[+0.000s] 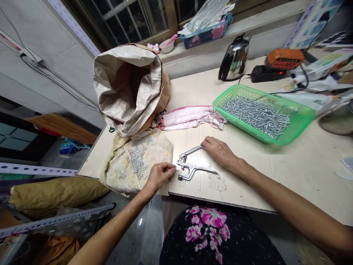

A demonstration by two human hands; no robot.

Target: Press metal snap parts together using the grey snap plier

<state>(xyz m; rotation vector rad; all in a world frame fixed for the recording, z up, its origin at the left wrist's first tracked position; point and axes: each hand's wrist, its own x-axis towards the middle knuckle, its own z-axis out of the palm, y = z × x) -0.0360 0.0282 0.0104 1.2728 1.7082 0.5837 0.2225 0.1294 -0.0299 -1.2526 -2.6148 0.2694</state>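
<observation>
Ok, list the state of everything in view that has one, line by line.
Snap pliers: handles and jaws apart.
Left hand: fingertips pinched; anything between them too small to tell.
Right hand: closed on the upper handle's end.
Paper sack: mouth open, crumpled.
Green basket: partly filled with metal pins.
Patterned cloth: spread, loose pins on it.
Kettle: upright.
Charger: red light lit.
Orange battery: seated on charger.
</observation>
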